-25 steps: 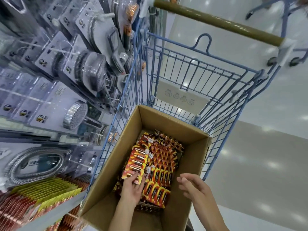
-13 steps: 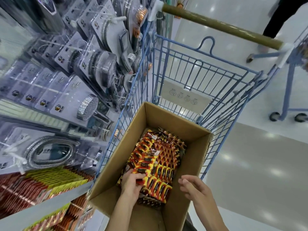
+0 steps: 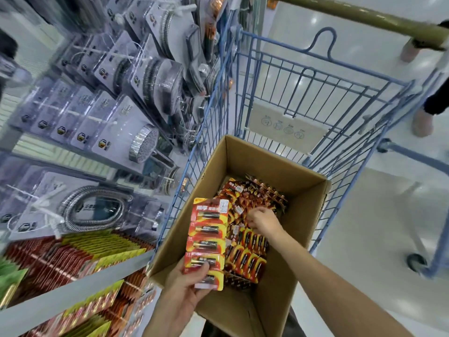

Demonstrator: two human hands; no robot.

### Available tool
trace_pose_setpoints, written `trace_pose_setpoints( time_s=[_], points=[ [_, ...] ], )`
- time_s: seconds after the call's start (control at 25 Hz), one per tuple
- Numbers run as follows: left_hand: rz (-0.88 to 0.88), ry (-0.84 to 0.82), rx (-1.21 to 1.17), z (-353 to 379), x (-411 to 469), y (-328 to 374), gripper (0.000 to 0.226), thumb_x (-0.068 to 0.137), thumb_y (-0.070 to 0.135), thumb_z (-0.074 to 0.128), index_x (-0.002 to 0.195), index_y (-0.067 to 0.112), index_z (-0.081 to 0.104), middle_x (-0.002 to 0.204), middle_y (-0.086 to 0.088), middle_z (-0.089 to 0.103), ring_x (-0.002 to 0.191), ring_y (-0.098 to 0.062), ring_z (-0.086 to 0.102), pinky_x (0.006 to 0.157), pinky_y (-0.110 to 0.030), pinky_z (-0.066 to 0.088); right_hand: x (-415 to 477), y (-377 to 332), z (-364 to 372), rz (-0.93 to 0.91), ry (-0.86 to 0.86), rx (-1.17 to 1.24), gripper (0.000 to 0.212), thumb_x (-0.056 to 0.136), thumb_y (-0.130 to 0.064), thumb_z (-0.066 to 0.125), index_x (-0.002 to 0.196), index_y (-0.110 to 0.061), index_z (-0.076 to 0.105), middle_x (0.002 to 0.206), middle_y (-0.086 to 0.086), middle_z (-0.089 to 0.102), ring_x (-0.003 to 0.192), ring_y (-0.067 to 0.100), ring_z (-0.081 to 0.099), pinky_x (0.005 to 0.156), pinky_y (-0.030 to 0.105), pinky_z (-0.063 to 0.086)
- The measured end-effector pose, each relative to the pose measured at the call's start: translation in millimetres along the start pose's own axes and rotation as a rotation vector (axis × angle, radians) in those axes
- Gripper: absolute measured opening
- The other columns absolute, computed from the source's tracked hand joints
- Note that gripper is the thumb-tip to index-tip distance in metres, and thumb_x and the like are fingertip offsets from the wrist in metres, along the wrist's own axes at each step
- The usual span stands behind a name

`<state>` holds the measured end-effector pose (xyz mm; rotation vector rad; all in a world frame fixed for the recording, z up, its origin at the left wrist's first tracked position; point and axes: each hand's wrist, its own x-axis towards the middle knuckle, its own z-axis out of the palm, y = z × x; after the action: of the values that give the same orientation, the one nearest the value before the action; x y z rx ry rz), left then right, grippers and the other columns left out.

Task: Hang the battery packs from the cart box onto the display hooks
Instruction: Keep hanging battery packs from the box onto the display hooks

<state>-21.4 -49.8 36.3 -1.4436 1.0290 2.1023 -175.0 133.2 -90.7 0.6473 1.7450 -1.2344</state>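
The rack [image 3: 102, 122] fills the left side, hung with clear-packed shower heads [image 3: 143, 142] above and a coiled hose [image 3: 92, 210] lower down; beneath those, rows of red and yellow-green packs [image 3: 73, 254] hang over a grey shelf edge. Beside it stands the blue wire cart [image 3: 315, 98], its olive handle [image 3: 359, 18] crossing the top right, with a pale label plate on the far wall of the basket. A second cart's frame and wheel [image 3: 416, 262] show at the right edge, and someone's feet [image 3: 422, 122] stand on the glossy floor [image 3: 364, 215] beyond. Inside the cart sits an open cardboard box [image 3: 298, 181], its near left corner touching the cart's wire side. The box holds battery packs [image 3: 250, 251] lying in overlapping rows, red and orange, filling its left and middle. The left hand [image 3: 187, 288] grips a strip [image 3: 209, 242] of five such packs by its bottom end, thumb across the front of the lowest cards, the strip raised above the box's left part and tilted slightly. The right hand [image 3: 263, 221] reaches deeper into the box, fingers curled down among the packs in the middle rows; whether it actually pinches one I cannot tell.
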Motion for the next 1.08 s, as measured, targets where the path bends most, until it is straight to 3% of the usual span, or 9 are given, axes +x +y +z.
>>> trace_pose_setpoints(
  time_s=[0.16,0.28,0.36,0.48,0.6,0.76,0.88,0.96,1.08],
  points=[
    [0.096,-0.062,0.152,-18,-15,5,0.088,0.049,0.007,0.095,0.131,0.008,0.065,0.118,-0.023,0.074,0.107,-0.04,0.073,0.09,-0.054,0.056,83,-6,27,0.141,0.031,-0.009,0.043,0.097,-0.021,0.064,0.135,-0.003,0.056,0.102,0.01,0.061,0.089,0.023,0.059,0.072,0.033,0.051],
    [0.132,-0.152,0.227,-17,-21,12,0.074,0.063,-0.001,0.089,0.131,0.012,0.065,0.115,-0.02,0.076,0.101,-0.034,0.076,0.083,-0.045,0.06,122,-6,45,0.234,0.074,0.144,0.046,0.094,-0.021,0.066,0.136,-0.006,0.055,0.091,0.006,0.06,0.076,0.02,0.057,0.067,0.035,0.051],
    [0.151,-0.155,0.231,-19,-17,15,0.072,0.064,-0.009,0.089,0.129,0.011,0.065,0.112,-0.019,0.076,0.094,-0.032,0.077,0.073,-0.038,0.063,139,-7,63,0.258,0.05,0.233,0.059,0.092,-0.023,0.071,0.144,-0.009,0.047,0.116,0.008,0.064,0.1,0.027,0.063,0.089,0.043,0.056],
    [0.127,-0.109,0.219,-22,-9,14,0.086,0.05,0.011,0.098,0.13,0.018,0.066,0.116,-0.021,0.075,0.104,-0.041,0.074,0.092,-0.057,0.056,148,-10,93,0.244,0.146,0.368,0.057,0.095,-0.014,0.07,0.146,-0.007,0.047,0.143,0.011,0.055,0.131,0.033,0.053,0.112,0.037,0.043],
    [0.132,-0.083,0.175,-24,-6,16,0.088,0.046,0.012,0.096,0.128,0.019,0.066,0.116,-0.022,0.075,0.105,-0.044,0.073,0.096,-0.059,0.053,153,-13,113,0.185,0.237,0.465,0.038,0.095,-0.001,0.065,0.133,-0.001,0.062,0.136,0.015,0.06,0.129,0.034,0.054,0.101,0.021,0.043],
    [0.183,-0.081,0.138,-29,-3,17,0.094,0.04,0.014,0.097,0.128,0.018,0.066,0.115,-0.023,0.075,0.104,-0.043,0.073,0.091,-0.055,0.056,145,1,109,0.156,0.221,0.592,0.031,0.098,-0.005,0.062,0.129,-0.011,0.064,0.125,0.007,0.061,0.122,0.03,0.058,0.113,0.044,0.044],
    [0.18,-0.082,0.098,-28,-8,20,0.107,0.031,0.018,0.105,0.13,0.018,0.065,0.117,-0.023,0.074,0.106,-0.046,0.072,0.093,-0.057,0.056,94,5,77,0.095,0.171,0.576,0.034,0.104,-0.021,0.058,0.138,-0.02,0.059,0.114,0.003,0.066,0.102,0.025,0.066,0.088,0.042,0.059],
    [0.192,-0.105,0.092,-28,-12,24,0.09,0.048,0.007,0.098,0.131,0.017,0.065,0.118,-0.023,0.074,0.108,-0.047,0.071,0.095,-0.058,0.054,40,1,55,0.005,0.086,0.575,0.027,0.106,-0.024,0.054,0.131,-0.019,0.062,0.112,0.002,0.075,0.096,0.022,0.075,0.075,0.039,0.061],
    [0.223,-0.095,0.067,-25,-25,34,0.062,0.07,0.004,0.081,0.129,0.016,0.067,0.114,-0.02,0.076,0.102,-0.045,0.073,0.088,-0.054,0.057,-60,-11,27,-0.13,0.064,0.572,0.023,0.107,-0.028,0.053,0.125,-0.02,0.064,0.11,0.005,0.078,0.1,0.023,0.076,0.088,0.047,0.061]
  ],
)
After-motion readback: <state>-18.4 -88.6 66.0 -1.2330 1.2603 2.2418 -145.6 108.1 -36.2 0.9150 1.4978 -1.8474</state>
